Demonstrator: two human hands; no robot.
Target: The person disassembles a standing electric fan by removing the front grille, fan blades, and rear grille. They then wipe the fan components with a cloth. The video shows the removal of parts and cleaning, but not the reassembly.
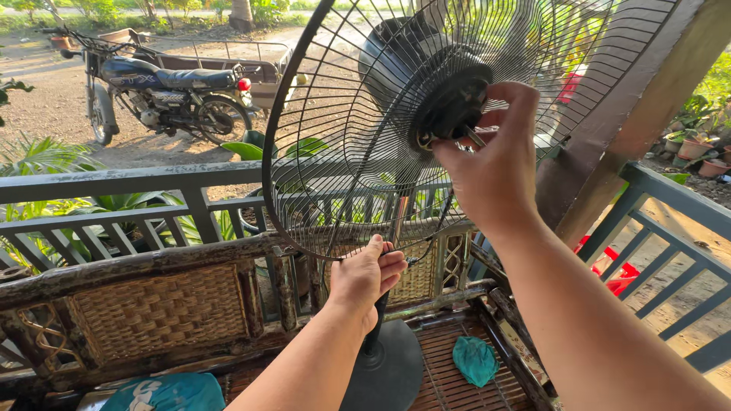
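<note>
Head view: left hand [365,278] fingers clamped on fan pole [375,320] at 6 o'clock; right hand [487,164] fingers pinched on hub [449,106] behind grille [335,152], 12 o'clock. Advisable: steady pole firmly, turn hub fitting squarely, avoid bending wires.

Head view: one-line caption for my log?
Left hand grips fan stand; right hand at motor hub behind wire guard.

Not much here tbh: only a label-type thing, pale lettering on the dark blue motorcycle tank [131,76], upper left of the frame. No packages, signs or screens anywhere.
</note>
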